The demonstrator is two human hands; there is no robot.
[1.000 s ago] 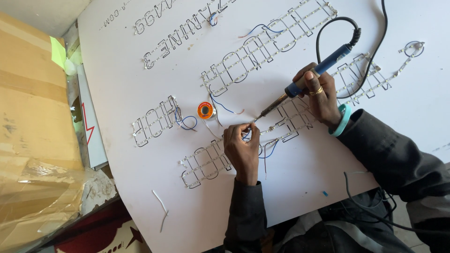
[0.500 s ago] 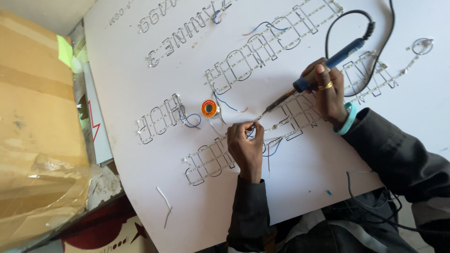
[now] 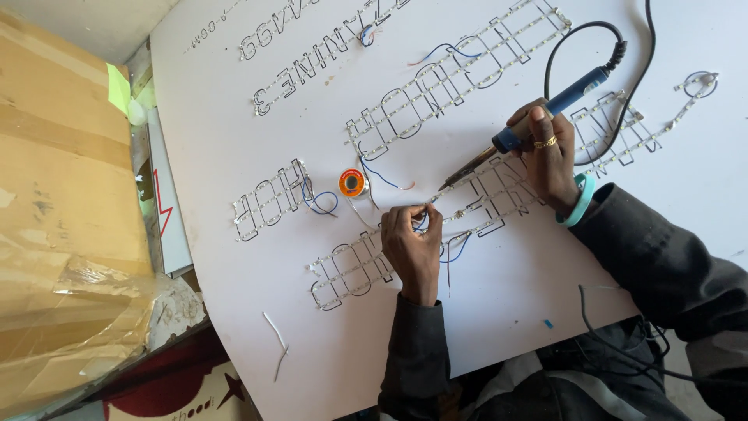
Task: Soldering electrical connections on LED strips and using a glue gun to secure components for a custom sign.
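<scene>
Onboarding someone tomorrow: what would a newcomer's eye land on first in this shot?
Probably the blue-handled soldering iron in the right hand, its tip angled down toward the left hand, which pinches thin wire at an LED strip letter outline mid-board. Next, the small orange solder spool lying on the white sign board just left of the hands. Brown cardboard fills the left edge.

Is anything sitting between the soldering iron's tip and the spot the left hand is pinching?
Nothing visible blocks it. The soldering iron in the right hand slants down-left, its tip right by the left hand fingertips on the LED strip lettering. The orange solder spool and blue wires lie off to the left, clear of that line.
</scene>
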